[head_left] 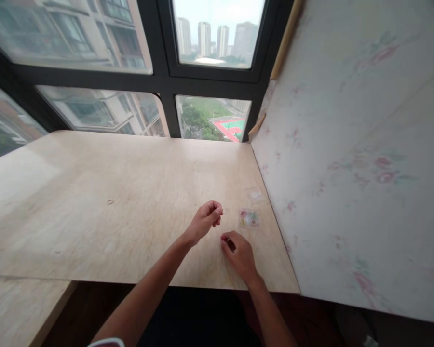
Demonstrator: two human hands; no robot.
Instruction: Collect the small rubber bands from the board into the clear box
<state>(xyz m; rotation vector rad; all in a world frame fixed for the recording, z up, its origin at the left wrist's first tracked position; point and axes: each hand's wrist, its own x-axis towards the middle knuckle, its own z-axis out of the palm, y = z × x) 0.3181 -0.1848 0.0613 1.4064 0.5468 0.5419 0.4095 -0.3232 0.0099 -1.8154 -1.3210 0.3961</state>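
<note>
My left hand [207, 218] hovers over the stone-patterned countertop [148, 193], fingers curled and thumb pressed to them in a pinch. What it pinches, if anything, is too small to name. Lower and to its right, my right hand [239, 250] is bent near the surface, thumb and index fingertips meeting in a loop. Whether something small sits between those fingertips cannot be seen. Just beyond my right hand lies a small clear plastic case [249, 218] with several coloured ring-like pieces in its compartments. Behind the case is a clear plastic piece [255, 194], perhaps a lid.
A small thin ring [110, 202] lies on the counter to the left. The flower-patterned wall [347, 168] rises close on the right. Dark-framed windows [211, 86] border the far edge. The counter's front edge runs below my forearms.
</note>
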